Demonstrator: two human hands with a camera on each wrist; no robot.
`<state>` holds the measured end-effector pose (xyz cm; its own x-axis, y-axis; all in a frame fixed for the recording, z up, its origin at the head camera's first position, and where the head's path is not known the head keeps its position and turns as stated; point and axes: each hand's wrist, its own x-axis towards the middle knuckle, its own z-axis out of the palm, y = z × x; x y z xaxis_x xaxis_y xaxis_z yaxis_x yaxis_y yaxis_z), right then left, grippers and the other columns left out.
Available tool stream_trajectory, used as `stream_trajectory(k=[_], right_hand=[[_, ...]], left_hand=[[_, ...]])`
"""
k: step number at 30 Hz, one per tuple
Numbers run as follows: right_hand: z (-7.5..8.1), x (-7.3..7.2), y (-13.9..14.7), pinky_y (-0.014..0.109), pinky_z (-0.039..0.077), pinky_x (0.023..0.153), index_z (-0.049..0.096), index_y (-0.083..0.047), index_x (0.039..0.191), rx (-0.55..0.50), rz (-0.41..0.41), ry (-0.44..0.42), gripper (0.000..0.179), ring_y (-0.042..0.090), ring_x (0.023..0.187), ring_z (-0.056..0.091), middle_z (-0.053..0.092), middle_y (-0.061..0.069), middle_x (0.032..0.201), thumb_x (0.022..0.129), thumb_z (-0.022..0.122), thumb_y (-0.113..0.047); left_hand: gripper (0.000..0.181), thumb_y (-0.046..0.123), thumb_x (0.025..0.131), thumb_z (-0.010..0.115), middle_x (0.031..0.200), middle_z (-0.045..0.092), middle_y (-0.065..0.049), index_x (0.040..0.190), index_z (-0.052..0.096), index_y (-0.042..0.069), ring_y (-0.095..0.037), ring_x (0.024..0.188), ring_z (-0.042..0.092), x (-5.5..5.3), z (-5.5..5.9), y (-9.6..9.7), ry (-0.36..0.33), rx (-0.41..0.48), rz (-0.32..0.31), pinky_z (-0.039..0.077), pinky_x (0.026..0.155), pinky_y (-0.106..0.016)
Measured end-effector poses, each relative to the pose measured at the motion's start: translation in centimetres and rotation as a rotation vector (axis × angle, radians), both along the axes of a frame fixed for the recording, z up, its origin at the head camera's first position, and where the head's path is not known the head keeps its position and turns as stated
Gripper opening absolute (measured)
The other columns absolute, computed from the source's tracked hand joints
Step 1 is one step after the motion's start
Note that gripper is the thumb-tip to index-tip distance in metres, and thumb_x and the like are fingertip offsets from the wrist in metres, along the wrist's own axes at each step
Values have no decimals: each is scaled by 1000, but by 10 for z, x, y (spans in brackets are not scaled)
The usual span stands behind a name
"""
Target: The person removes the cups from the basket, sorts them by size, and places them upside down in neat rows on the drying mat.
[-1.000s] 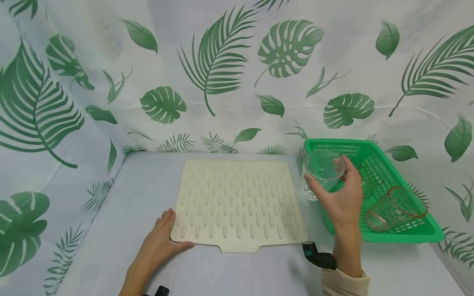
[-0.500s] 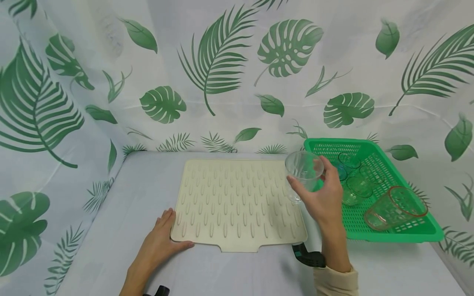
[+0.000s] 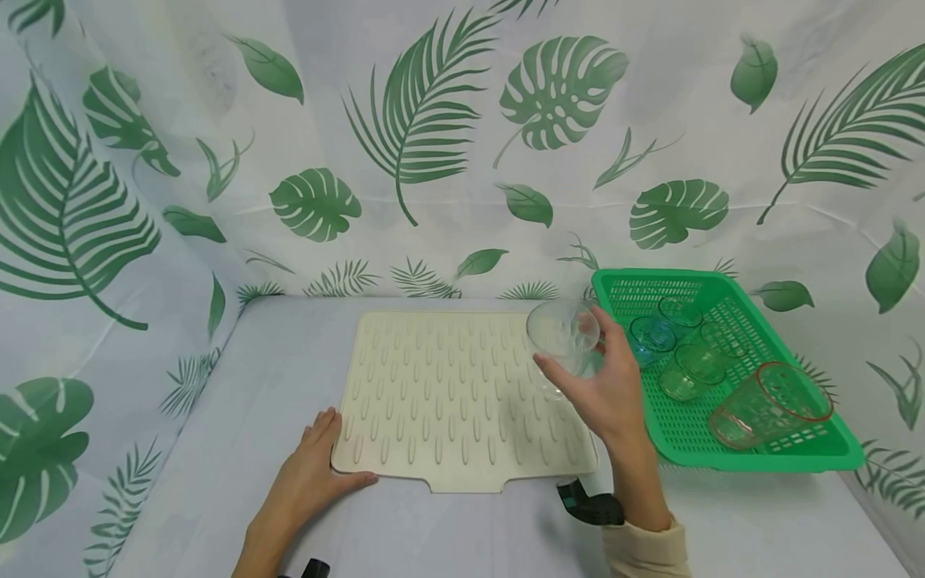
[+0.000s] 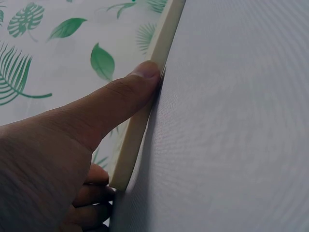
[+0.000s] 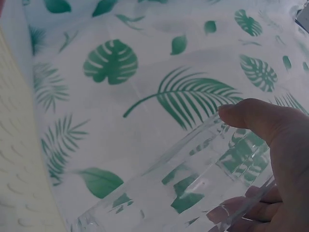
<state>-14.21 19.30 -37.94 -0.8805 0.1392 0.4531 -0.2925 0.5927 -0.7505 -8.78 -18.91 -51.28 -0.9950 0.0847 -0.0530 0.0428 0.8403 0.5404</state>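
Note:
A clear drinking glass (image 3: 558,333) is held in my right hand (image 3: 605,393), thumb on the near side and fingers around the far side. It is upright over the right part of a cream draining mat (image 3: 455,393) with raised oval ridges and a front tab. The right wrist view shows the glass (image 5: 178,186) as thick and faceted. My left hand (image 3: 307,461) rests at the mat's front left corner, thumb stretched along the front edge and fingers by the left edge. In the left wrist view the thumb presses the mat's side (image 4: 133,145).
A green plastic basket (image 3: 802,466) stands right of the mat. In it are a blue-tinted glass (image 3: 653,341), several other glasses, and a tall red-rimmed glass (image 3: 769,409) leaning on its side. A leaf-patterned curtain (image 3: 433,257) hangs behind the table.
My right hand has moved left with the clear glass, from over the basket's edge to over the mat. The glasses in the basket are uncovered. The left hand stays put.

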Motion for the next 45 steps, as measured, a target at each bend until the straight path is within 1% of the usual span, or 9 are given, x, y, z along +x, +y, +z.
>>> stream_trajectory(k=[7,13,18,25,30,35,37,40,45], right_hand=[[-4,0,-11,54,43,111,40,0,150,-15,103,-53,91,36,133,50,54,19,144,74,88,-17],[-7,0,-19,53,43,111,42,-5,149,-11,189,-110,87,32,131,53,57,14,143,77,87,-24],[-9,2,-25,56,44,111,41,-7,151,20,237,-141,89,33,130,55,58,14,142,77,87,-27],[-13,2,-32,56,43,112,41,-8,150,19,304,-139,87,33,132,54,57,14,143,78,87,-24],[-15,3,-35,57,42,112,41,-10,150,11,341,-142,86,32,134,52,57,12,144,78,86,-23],[-15,4,-38,56,41,113,40,-12,151,18,357,-151,87,31,135,52,56,11,144,78,86,-24],[-15,5,-39,57,41,114,40,-12,151,22,359,-155,87,31,135,52,56,11,144,78,86,-24],[-14,6,-40,57,41,114,40,-12,151,25,358,-164,88,32,135,52,56,11,145,78,86,-25],[-14,6,-41,57,41,114,40,-12,152,32,354,-175,88,32,135,51,54,10,145,77,86,-25]], left_hand=[[120,66,68,82,163,27,-24,154,34,-3,-43,152,22,0,1,0,-10,6,1,25,122,-59],[120,67,68,81,162,27,-25,154,34,-3,-44,152,22,0,3,0,-16,12,3,25,122,-60],[120,69,69,79,162,28,-26,153,34,-4,-44,152,23,1,3,-1,-14,9,4,25,122,-61],[120,70,68,79,161,28,-26,152,35,-5,-45,151,23,0,4,0,-15,4,1,24,122,-60],[121,69,68,79,161,29,-27,152,36,-6,-45,151,23,-3,7,0,-39,-15,-6,26,121,-61],[119,68,70,79,161,29,-28,151,35,-7,-46,150,24,-6,15,1,-73,-37,-9,26,120,-62],[117,66,72,78,161,28,-27,152,34,-7,-46,150,24,-8,21,2,-72,-49,-16,26,120,-62],[114,64,75,77,162,28,-27,153,32,-7,-47,150,24,-13,31,5,-46,-49,-38,28,119,-63],[112,62,78,77,164,27,-21,156,27,-3,-42,151,27,-22,52,17,7,6,-87,32,119,-61]])
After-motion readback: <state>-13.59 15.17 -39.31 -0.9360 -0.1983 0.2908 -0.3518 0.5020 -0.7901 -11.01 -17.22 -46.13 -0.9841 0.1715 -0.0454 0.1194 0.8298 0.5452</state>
